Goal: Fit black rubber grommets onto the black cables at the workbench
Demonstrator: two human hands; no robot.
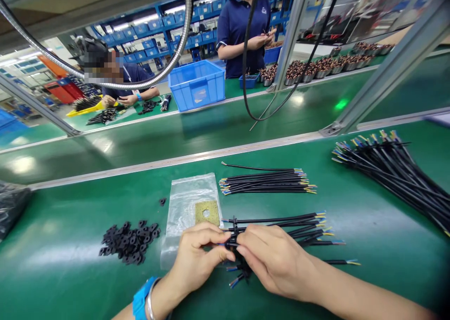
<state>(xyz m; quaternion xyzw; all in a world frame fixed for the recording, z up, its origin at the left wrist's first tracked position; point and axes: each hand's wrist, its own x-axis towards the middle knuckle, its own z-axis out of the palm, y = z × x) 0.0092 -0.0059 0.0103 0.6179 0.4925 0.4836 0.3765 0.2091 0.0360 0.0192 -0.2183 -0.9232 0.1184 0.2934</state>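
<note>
My left hand (197, 254) and my right hand (274, 256) meet at the stripped end of a black cable. The left thumb and finger pinch a small black rubber piece there, mostly covered by the fingertips. My right fingers are closed round the cable just beside it. Around and beneath my hands lie several black cables (305, 219) with coloured wire ends, some with black pieces near their left ends. To the left is a pile of small black rubber pieces (130, 242). A yellow sponge (200, 211) with a hole lies on a clear plastic bag (179, 195).
A row of black cables (263, 181) lies beyond my hands, and a large cable bundle (397, 170) at right. One loose rubber piece (162, 201) sits alone. Across the metal-edged divider, two people work near a blue bin (197, 87). A looped black cable (245, 76) hangs down.
</note>
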